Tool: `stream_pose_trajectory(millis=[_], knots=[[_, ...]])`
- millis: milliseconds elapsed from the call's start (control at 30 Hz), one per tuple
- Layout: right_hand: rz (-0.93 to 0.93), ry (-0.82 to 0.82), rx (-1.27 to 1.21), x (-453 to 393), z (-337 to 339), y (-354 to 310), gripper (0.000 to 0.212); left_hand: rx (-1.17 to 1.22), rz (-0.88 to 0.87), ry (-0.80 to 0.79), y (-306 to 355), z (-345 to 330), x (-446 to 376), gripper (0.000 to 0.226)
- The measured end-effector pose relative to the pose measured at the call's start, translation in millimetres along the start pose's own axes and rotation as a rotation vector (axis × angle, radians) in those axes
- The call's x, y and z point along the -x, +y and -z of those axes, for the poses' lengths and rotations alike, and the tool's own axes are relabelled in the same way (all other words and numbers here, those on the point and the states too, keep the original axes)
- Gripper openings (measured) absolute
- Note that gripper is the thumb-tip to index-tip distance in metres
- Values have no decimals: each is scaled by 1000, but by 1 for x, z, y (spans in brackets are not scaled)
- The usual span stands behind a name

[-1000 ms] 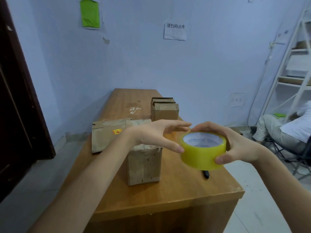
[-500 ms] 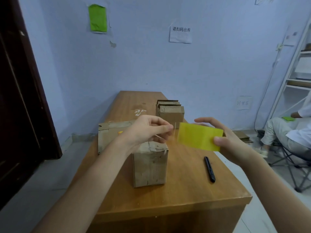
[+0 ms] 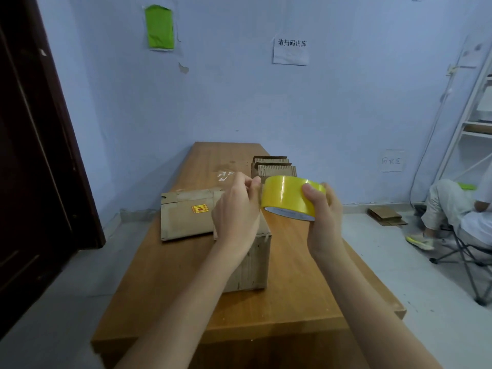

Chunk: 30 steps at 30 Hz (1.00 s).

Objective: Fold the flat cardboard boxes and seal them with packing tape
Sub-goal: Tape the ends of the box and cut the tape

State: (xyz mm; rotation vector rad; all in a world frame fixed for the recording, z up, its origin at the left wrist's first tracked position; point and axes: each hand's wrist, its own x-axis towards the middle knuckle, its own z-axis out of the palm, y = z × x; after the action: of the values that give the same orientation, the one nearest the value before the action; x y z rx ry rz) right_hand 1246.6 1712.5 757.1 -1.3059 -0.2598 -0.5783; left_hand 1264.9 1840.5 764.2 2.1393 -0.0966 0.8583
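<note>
Packing tape, a yellow roll (image 3: 288,196), is held up in the air above the wooden table (image 3: 298,283), tilted so its pale inner core shows at the lower rim. The right hand (image 3: 323,222) grips the roll from its right side, thumb pressed on the outer yellow face and fingers wrapped round the far side. The left hand (image 3: 237,209) sits just left of the roll with its fingers curled and thumb and fingertips pinched together at the roll's left edge; it looks to be picking at or holding the loose tape end, though the strip itself is too thin and clear to make out. Below and behind the hands stands a folded cardboard box (image 3: 255,265), upright on the table and partly hidden by the left forearm. To its left, touching it or nearly so, lies a flattened cardboard box (image 3: 186,214) bearing a small yellow and red sticker (image 3: 199,208). Farther away, toward the right edge of the table, a stack of flat corrugated cardboard (image 3: 274,166) stands on edge. A scrap of clear film (image 3: 225,174) lies on the tabletop to the left of that stack. On the far blue wall hang a green sheet (image 3: 159,27) and a white paper notice (image 3: 290,51). At the right a person in white clothes (image 3: 458,209) sits on a folding chair, with white shelving (image 3: 476,113) behind and flat cardboard pieces (image 3: 386,216) on the floor nearby. A dark door (image 3: 34,155) fills the left side.
</note>
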Motion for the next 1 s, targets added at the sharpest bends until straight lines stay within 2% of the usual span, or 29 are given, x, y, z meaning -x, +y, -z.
stream_pose_trajectory(millis=[67,267,400,467,533,633,700,800,900,1000], knots=[[63,-45,-29,-1,1,-5,29,-6,-19,50,-4,3,0,27],[161,-146,41,-5,4,-16,31,-90,-90,119,-8,12,18,26],[194,-72,100,-7,9,-21,26,-57,24,146,-27,30,12,27],[163,-9,116,-8,12,-23,31,-38,29,60,-33,39,11,25],[138,-1,242,-10,10,-25,36,-14,67,3,-37,42,14,24],[135,-58,411,-12,2,-27,43,-19,147,26,-43,40,20,26],[123,-100,496,-14,-3,-26,51,-51,156,42,-47,40,25,26],[105,-132,565,-14,-6,-29,52,-92,145,75,-49,45,31,27],[230,-126,884,-14,3,-32,49,-57,170,163,-58,69,25,25],[286,-118,1106,-14,9,-30,47,-9,171,54,-66,91,17,24]])
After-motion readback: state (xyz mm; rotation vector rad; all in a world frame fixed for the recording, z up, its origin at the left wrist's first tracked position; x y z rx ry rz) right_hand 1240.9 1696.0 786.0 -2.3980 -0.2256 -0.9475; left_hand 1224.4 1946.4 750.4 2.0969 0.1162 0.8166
